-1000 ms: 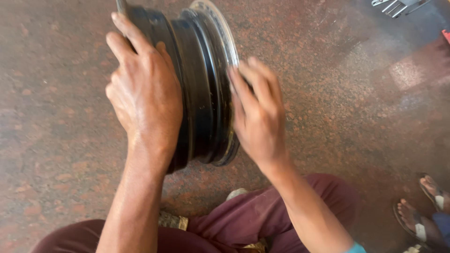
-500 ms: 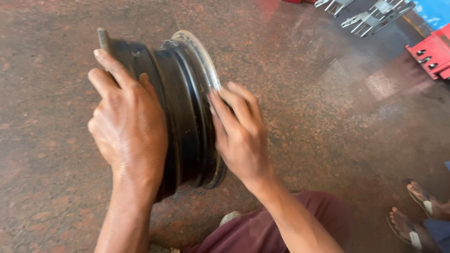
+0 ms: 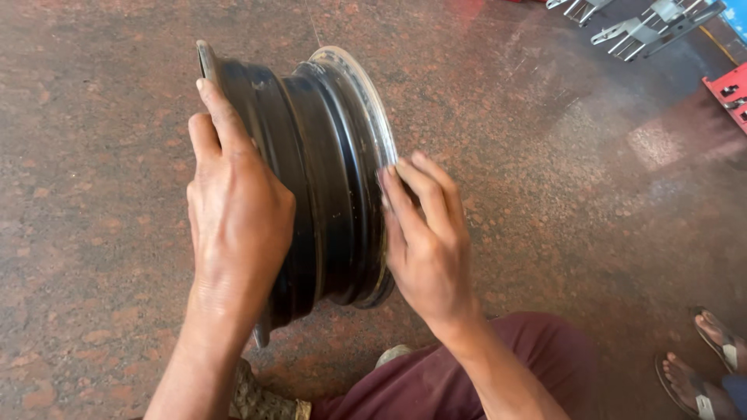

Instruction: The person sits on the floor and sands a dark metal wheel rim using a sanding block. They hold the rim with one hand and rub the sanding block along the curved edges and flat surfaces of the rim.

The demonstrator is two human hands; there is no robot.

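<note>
Black wheel rim (image 3: 327, 171) upright, shifted toward 12 o'clock; left hand (image 3: 237, 210) gripping, right hand (image 3: 428, 233) pressed flat.

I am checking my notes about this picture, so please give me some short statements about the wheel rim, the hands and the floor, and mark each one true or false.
1. The black wheel rim stands on its edge on the floor. True.
2. The left hand lies on the rim's left side. True.
3. The right hand is in the air, away from the rim. False: its fingers touch the shiny right edge of the rim.
4. The floor is plain white tile. False: it is reddish-brown speckled stone.
5. Another person's sandalled feet show at the lower right. True.
</note>
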